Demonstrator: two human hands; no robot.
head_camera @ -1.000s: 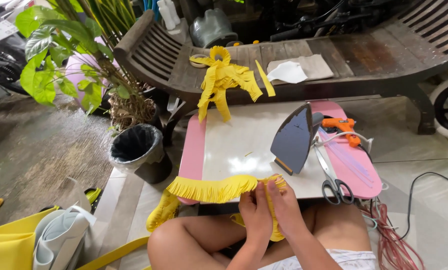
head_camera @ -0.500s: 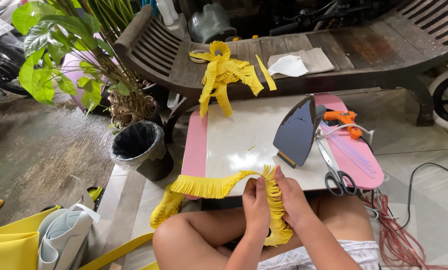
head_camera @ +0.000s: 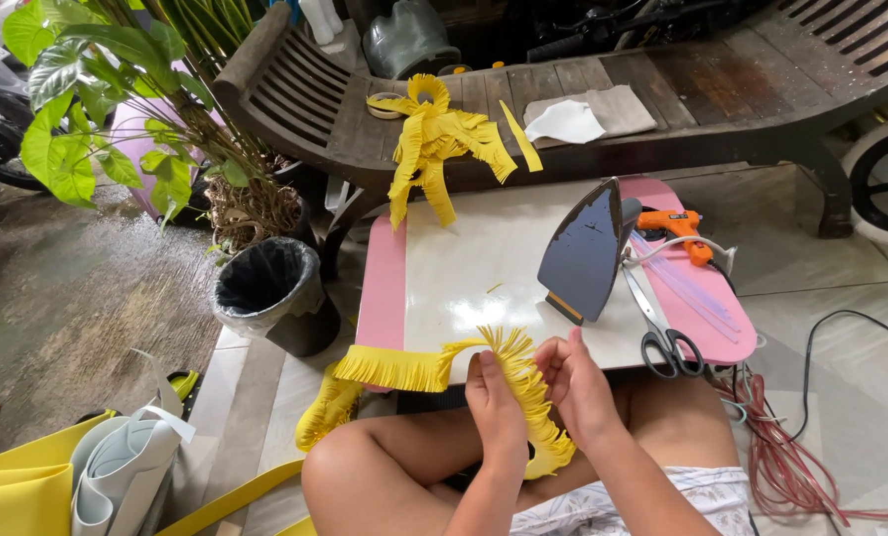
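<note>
A long yellow fringed strip [head_camera: 394, 368] trails off the left front edge of the low pink-rimmed table [head_camera: 384, 288] and curls up between my hands. My left hand [head_camera: 496, 408] pinches the strip from the left, and my right hand [head_camera: 581, 389] grips its fanned fringe from the right, both just above my lap at the table's front edge. Part of the strip hangs down between my knees.
An upright iron [head_camera: 588, 248], scissors [head_camera: 662, 333] and an orange glue gun [head_camera: 674, 224] are on the table's right side. More yellow fringe [head_camera: 439, 139] lies on a wooden bench [head_camera: 662, 69] behind. A black bin [head_camera: 270, 293] and a potted plant [head_camera: 117, 119] stand at left; red cable [head_camera: 791, 437] lies at right.
My hands have bent the strip's end upward and gathered it, so the fringe now fans out between them. The view has shifted slightly closer.
</note>
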